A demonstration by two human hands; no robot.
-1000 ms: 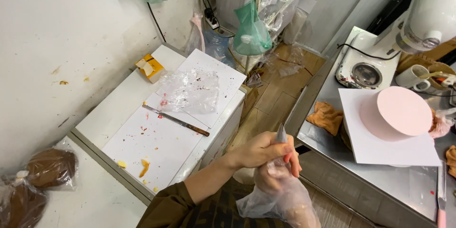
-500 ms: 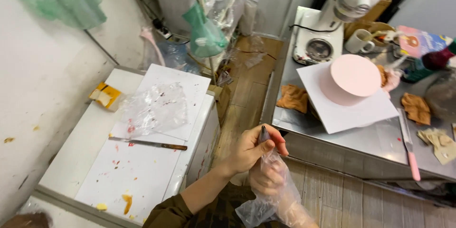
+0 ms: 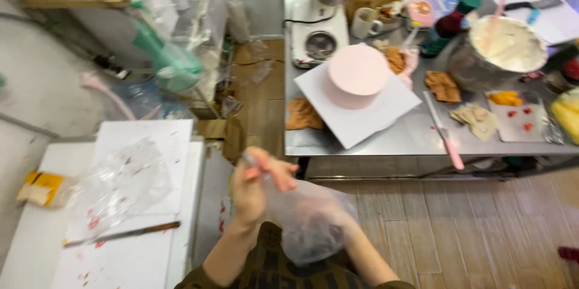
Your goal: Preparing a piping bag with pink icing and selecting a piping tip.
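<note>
A clear piping bag [image 3: 310, 219] hangs in mid-air over the gap of wooden floor [image 3: 482, 235] between a white counter [image 3: 36, 247] and a steel table [image 3: 416, 138]. The left hand [image 3: 256, 183] pinches the bag's narrow tip, fingers closed round it. The right hand [image 3: 338, 223] is pushed up inside the bag (seen only through the blurred plastic), so whether it is clenched cannot be told. The pink cake [image 3: 357, 75] sits on a white board [image 3: 362, 114] whose corner comes near the table's front edge. A pink-handled knife [image 3: 443, 132] lies close to that edge too. On the counter, a crumpled plastic sheet [image 3: 126, 180] and a long palette knife [image 3: 123, 233] lie near its right edge.
</note>
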